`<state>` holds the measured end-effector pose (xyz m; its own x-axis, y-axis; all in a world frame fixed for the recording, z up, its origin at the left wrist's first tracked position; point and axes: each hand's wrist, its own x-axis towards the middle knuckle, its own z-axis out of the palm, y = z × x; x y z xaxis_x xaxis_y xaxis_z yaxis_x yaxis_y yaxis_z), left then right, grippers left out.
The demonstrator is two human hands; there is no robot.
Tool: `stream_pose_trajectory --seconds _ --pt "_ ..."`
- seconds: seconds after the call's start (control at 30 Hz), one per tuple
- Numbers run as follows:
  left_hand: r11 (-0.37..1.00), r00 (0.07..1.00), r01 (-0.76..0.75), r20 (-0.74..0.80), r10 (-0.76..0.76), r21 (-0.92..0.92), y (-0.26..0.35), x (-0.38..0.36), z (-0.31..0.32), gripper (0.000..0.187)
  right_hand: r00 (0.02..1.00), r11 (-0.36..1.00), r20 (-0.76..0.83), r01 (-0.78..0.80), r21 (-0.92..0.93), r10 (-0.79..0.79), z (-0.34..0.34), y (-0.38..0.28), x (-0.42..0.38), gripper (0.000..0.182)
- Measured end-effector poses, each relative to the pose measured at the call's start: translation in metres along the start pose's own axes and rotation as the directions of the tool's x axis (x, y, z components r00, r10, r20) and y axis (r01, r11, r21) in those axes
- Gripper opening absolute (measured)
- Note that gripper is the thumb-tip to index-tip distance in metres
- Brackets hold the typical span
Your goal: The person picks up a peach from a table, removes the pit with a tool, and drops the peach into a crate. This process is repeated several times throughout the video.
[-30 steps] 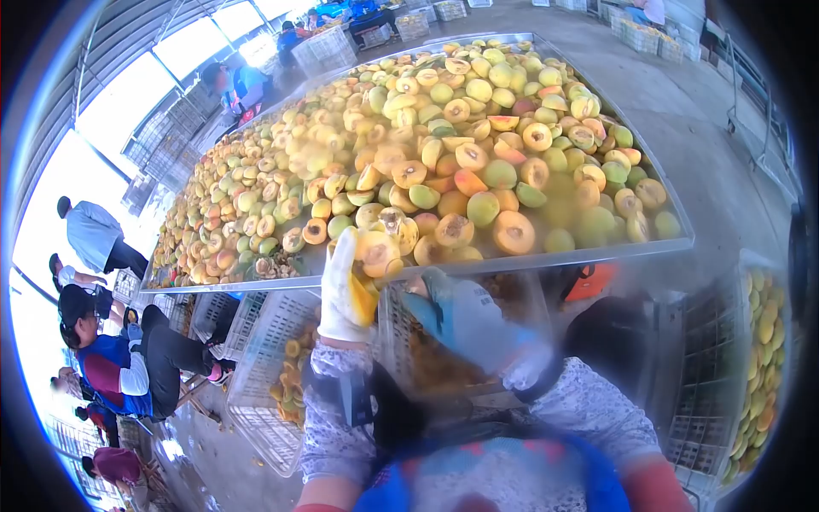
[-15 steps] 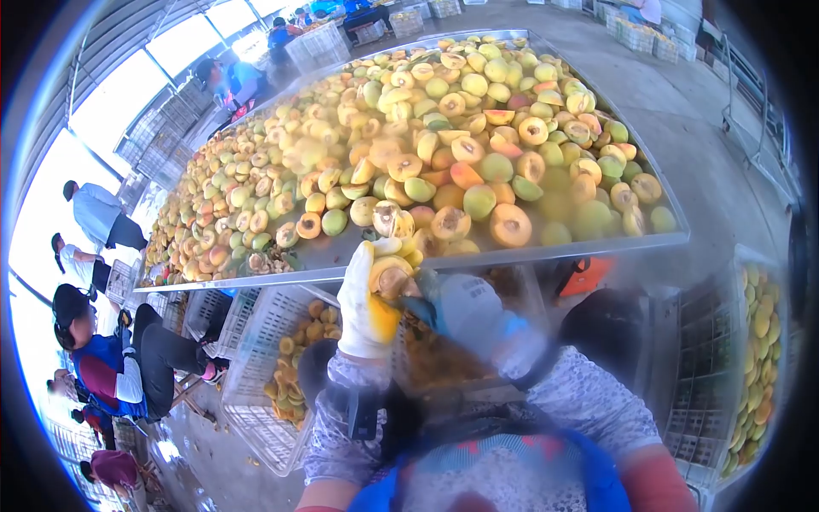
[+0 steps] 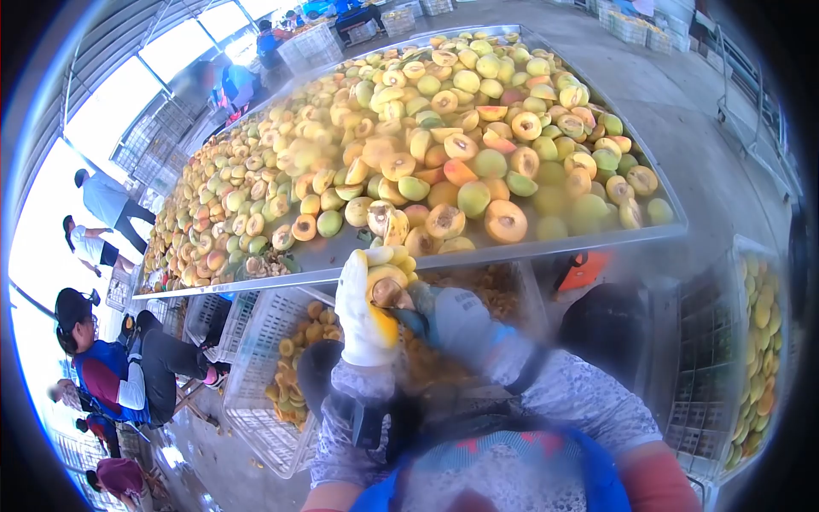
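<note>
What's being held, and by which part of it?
The left hand holds a cut fruit around its outer side; for the right hand, I can't tell.

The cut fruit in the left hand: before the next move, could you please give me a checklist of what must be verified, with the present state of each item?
1. Cut fruit held by the left hand: ok, the gloved fingers wrap around it.
2. Right hand close to the fruit: ok, it is at the fruit's side.
3. Tool in the right hand: cannot tell, that area is blurred.
4. Both hands gloved: ok.
5. Crate below the hands: ok, it stands under them, in front of the metal table.
6. Clear camera view: not ok, haze covers parts of the picture.
</note>
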<state>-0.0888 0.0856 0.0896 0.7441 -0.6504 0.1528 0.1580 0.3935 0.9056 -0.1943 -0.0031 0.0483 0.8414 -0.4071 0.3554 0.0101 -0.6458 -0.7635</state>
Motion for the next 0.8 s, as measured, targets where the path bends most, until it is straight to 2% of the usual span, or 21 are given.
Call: stream_pose_trajectory --seconds 0.1,0.2,0.27,0.4,0.53,0.6,0.7,0.8 --pt "0.993 1.0 0.002 -0.026 -0.005 -0.114 -0.001 -0.002 0.0 0.033 0.995 0.999 -0.091 0.045 0.007 -0.045 0.003 -0.002 -0.001 0.047" --pt "0.982 0.998 0.005 -0.064 -0.018 -0.191 -0.003 -0.005 0.005 0.033 0.993 1.0 -0.117 0.006 -0.01 -0.007 0.01 0.002 -0.002 0.045" --pt "0.986 0.999 -0.002 -0.046 -0.006 -0.169 -0.004 -0.005 0.004 0.031 0.997 0.999 -0.077 -0.004 -0.041 0.001 0.008 0.002 -0.003 0.044" --pt "1.0 0.999 0.02 0.042 -0.02 0.002 -0.002 -0.003 -0.004 0.03 1.0 0.999 -0.015 0.002 -0.032 -0.002 -0.001 0.001 -0.003 0.042" --pt "0.975 0.993 0.074 0.078 -0.092 0.208 0.014 0.0 -0.001 0.041 0.992 0.993 0.109 -0.051 -0.108 0.063 0.006 0.014 -0.005 0.029" --pt "0.973 0.995 0.074 0.048 -0.086 0.217 0.011 -0.001 0.0 0.044 0.984 0.985 0.147 -0.078 -0.151 0.1 0.009 0.016 -0.004 0.03" --pt "0.985 0.996 0.066 -0.069 -0.056 0.156 0.009 -0.007 0.013 0.04 0.964 0.984 0.195 -0.179 -0.024 0.18 0.005 0.004 -0.002 0.031" --pt "0.993 0.989 0.055 -0.144 -0.039 0.106 0.007 -0.009 0.02 0.04 0.989 0.944 0.065 -0.147 0.296 0.133 0.025 0.001 -0.008 0.033"
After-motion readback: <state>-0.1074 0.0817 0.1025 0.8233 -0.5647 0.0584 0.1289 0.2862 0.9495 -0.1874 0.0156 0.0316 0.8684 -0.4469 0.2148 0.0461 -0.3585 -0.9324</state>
